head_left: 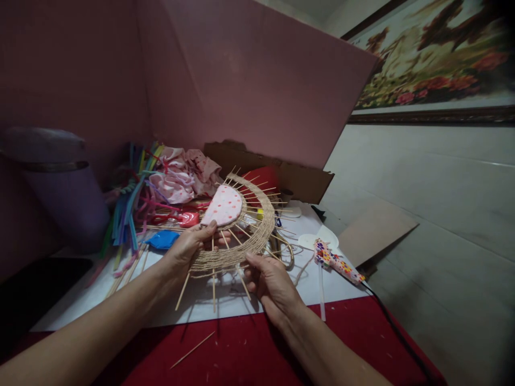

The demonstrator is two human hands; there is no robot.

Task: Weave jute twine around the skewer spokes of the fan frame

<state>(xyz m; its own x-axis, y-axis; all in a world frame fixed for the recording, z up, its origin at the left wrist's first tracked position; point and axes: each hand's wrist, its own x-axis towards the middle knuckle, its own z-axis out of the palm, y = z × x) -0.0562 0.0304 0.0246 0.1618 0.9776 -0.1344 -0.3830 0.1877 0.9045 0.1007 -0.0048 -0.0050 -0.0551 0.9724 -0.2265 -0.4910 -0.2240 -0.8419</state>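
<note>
Stick (192, 350), loose, on the red-covered desk (249, 356), nearest the camera. Right hand (273, 284) next: thumb and fingers pinch the outer twine edge of the woven fan-shaped piece (263, 230) at its lower right. Left hand (203, 238) is gripping too, thumb on the near-left corner of the polka-dot half-disc (225, 206), fingers underneath, behind the spokes.

Piece sits between and just beyond both hands, held tilted above the white sheet (341, 290). Twine band curves round the half-disc, with open spoke gap between; thin spokes poke past the outer edge. Can't tell if the far end touches anything.

Right of it on the sheet: floral glue gun (338, 262), translucent glue stick (322, 295) just beside. Left, past the left wrist: blue packet (162, 239), then red packet (189, 219). Farther: pipe cleaners (131, 209), purple tumbler (66, 193), crumpled pink fabric (181, 177). Behind all: pink panel (249, 75), framed picture (438, 64) on the wall.
</note>
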